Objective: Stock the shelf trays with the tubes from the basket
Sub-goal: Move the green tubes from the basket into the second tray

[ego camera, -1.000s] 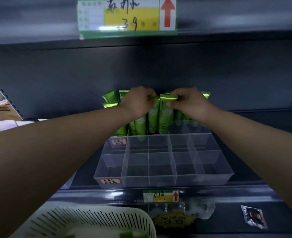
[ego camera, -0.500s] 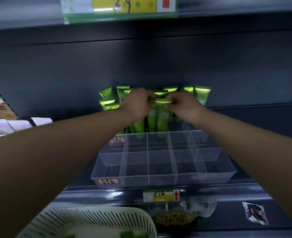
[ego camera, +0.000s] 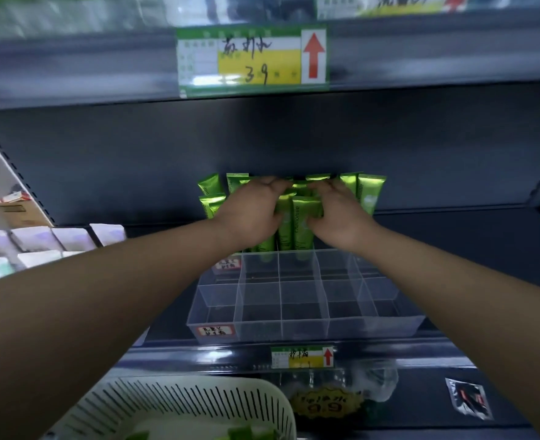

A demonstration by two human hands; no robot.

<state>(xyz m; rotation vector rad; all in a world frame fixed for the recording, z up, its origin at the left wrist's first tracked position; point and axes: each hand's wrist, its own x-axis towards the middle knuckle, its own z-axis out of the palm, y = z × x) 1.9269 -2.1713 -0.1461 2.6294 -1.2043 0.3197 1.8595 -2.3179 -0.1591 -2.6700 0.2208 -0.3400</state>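
While the left hand (ego camera: 250, 211) and right hand (ego camera: 338, 214) are clasping upright green tubes (ego camera: 300, 228) at the far end of the clear tray (ego camera: 310, 331), fingers curled round them, pressing the pack square and seating each base is looking wise before letting go.

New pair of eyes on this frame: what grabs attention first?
The bright green tubes standing upright at the back of the clear divided trays, mid-shelf, with the left hand and right hand curled round the middle ones. Then the yellow price tag with a red arrow on the shelf edge above, and the white slotted basket at the bottom edge.
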